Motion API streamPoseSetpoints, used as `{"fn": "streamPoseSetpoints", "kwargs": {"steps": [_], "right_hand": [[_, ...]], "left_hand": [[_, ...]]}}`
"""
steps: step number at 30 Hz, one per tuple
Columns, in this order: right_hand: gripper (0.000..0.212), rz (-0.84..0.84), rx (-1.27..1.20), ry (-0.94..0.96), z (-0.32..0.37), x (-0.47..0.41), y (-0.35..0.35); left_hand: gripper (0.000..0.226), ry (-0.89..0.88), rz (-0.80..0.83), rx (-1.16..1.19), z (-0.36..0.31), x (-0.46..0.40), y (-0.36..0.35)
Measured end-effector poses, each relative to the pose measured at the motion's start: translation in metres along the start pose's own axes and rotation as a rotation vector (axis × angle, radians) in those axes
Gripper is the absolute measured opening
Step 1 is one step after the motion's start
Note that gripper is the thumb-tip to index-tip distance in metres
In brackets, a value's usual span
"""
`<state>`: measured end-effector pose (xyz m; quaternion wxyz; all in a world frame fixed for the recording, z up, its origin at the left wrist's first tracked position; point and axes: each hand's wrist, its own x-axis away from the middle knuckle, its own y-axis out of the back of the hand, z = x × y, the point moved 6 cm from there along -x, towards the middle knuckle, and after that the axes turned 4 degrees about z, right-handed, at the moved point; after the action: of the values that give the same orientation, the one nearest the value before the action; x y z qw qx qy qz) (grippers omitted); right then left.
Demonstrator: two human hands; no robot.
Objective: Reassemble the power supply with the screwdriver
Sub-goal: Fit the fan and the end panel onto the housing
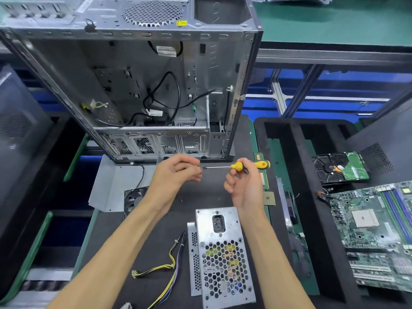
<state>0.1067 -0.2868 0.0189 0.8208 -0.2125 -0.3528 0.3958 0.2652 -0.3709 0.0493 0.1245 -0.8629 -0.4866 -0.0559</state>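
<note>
A: Start at the left. Why is the left hand (178, 172) curled up at the screwdriver's tip?

B: Its fingertips are pinched together right where the shaft ends. I'd judge it is seating a screw on the bit, though the screw itself is too small to make out.

A: And the other end?

B: The right hand (242, 186) holds the yellow-and-black screwdriver (249, 165) level, thumb and forefinger closed on the handle's neck, the other fingers loosely curled. Held flat like that, the tip is easy to load.

A: Where is the power supply?

B: The power supply (225, 259) lies on the black mat (214, 190) nearest the person, below both hands, socket and honeycomb grille facing up, its wire bundle (171, 264) trailing left. Neither hand touches it.

A: The surroundings?

B: A factory workbench. A cooling fan (133, 197) lies left, the open computer case (138, 85) stands behind, and a hard drive (341, 168) and motherboard (374, 221) rest at right on black foam.
</note>
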Motion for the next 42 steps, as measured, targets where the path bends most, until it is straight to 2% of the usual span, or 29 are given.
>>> {"fn": "streamPoseSetpoints", "kwargs": {"steps": [13,25,31,36,42], "right_hand": [[0.027,-0.035,0.048,0.072,0.008,0.014,-0.003],[0.028,-0.064,0.055,0.088,0.008,0.016,-0.005],[0.026,-0.06,0.025,0.098,0.007,0.018,-0.003],[0.026,-0.055,0.005,0.094,0.007,0.022,-0.001],[0.026,-0.042,-0.013,0.087,0.005,0.025,0.0]], "left_hand": [[0.012,-0.014,0.023,0.01,-0.006,0.013,-0.005],[0.005,-0.123,0.015,-0.242,-0.016,0.009,-0.006],[0.01,-0.066,0.03,-0.042,-0.011,0.008,-0.01],[0.004,-0.035,0.054,0.004,-0.01,0.008,-0.015],[0.012,-0.001,0.074,0.06,-0.011,0.01,-0.022]]}}
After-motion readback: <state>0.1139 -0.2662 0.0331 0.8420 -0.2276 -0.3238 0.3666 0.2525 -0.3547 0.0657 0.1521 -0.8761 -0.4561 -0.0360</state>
